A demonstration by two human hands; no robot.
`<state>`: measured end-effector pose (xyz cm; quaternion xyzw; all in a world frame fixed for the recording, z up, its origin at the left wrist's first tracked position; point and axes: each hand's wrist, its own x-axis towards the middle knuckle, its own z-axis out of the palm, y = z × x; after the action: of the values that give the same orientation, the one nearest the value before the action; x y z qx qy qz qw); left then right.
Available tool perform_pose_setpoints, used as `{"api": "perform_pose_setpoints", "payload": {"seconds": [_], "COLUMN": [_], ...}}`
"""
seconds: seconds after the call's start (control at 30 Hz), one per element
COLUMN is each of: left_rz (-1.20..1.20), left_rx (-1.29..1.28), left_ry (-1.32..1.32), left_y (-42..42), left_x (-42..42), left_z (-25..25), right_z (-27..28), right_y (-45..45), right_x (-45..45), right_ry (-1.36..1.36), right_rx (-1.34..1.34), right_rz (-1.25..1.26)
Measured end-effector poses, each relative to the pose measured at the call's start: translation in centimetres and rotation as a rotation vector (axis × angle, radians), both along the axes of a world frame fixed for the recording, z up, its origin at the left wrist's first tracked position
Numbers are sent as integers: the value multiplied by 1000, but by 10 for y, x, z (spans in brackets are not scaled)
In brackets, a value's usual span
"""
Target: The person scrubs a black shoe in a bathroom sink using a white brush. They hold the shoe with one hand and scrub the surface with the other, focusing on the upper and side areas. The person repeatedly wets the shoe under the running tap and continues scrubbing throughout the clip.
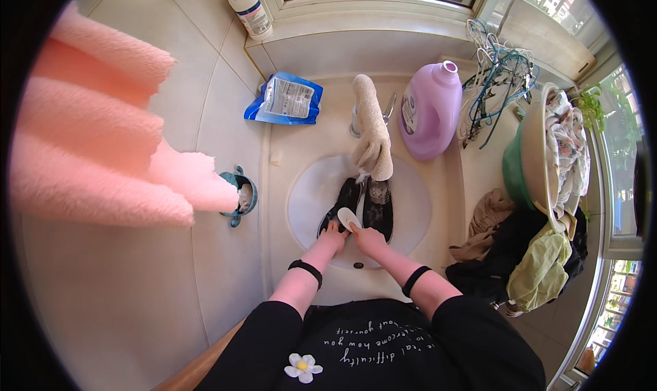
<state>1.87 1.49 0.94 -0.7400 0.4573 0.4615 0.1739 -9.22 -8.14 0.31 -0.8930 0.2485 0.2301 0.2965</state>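
Two black shoes lie side by side in a white oval washbasin point(410, 221), the left shoe point(348, 195) tilted and the right shoe point(378, 211) nearly straight. My left hand point(332, 237) rests at the near end of the left shoe; whether its fingers grip the shoe is unclear. A white oval object, perhaps a brush or a bar of soap point(349, 218), is held in my right hand point(368, 238) over that same shoe. Whitish suds or wet marks show on both shoes. Above their far ends is the faucet, with a beige cloth point(370, 129) draped over its spout.
A purple detergent jug point(433, 111) and a blue pouch point(287, 98) stand behind the basin. Tangled hangers point(500, 78), a basin of laundry point(549, 150) and piled clothes point(493, 257) occupy the right side. At left hang a pink towel point(102, 150) and a teal wall holder point(249, 198).
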Motion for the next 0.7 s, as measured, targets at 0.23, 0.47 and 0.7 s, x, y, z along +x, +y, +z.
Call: {"api": "perform_pose_setpoints", "payload": {"seconds": [0.23, 0.47, 0.7], "left_rz": [-254, 402, 251], "left_rx": [-345, -606, -1090], "left_ry": [-240, -246, -115], "left_y": [4, -5, -8], "left_x": [6, 30, 57], "left_z": [-3, 55, 78], "right_z": [21, 32, 32], "right_y": [-70, -100, -113], "right_x": [-28, -31, -8], "right_ry": [16, -215, -197], "right_rx": [110, 463, 906], "right_rz": [-68, -768, -1209]}}
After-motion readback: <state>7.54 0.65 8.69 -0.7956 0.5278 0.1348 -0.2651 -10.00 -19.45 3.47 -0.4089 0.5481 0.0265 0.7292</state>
